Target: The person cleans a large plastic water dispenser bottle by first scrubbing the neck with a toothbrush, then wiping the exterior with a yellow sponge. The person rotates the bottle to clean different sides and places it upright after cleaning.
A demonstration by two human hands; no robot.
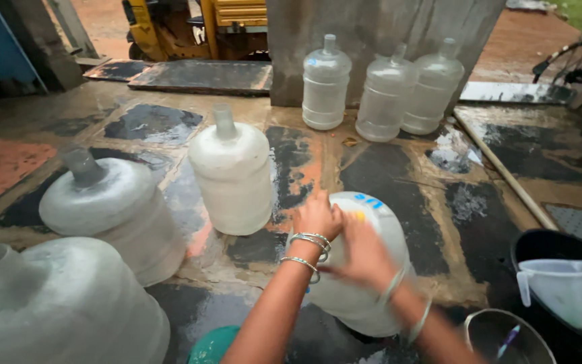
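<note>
You have a cloudy white jug (pixel 365 269) with blue and yellow marks; at three o'clock a black tub (pixel 540 251), silver bangles (pixel 308 243) on your wrist

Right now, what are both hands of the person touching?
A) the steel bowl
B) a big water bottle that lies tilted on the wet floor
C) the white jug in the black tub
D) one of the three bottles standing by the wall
B: the left hand and the right hand both rest on the tilted water bottle, while the jug, the steel bowl and the three bottles by the wall are untouched.
</note>
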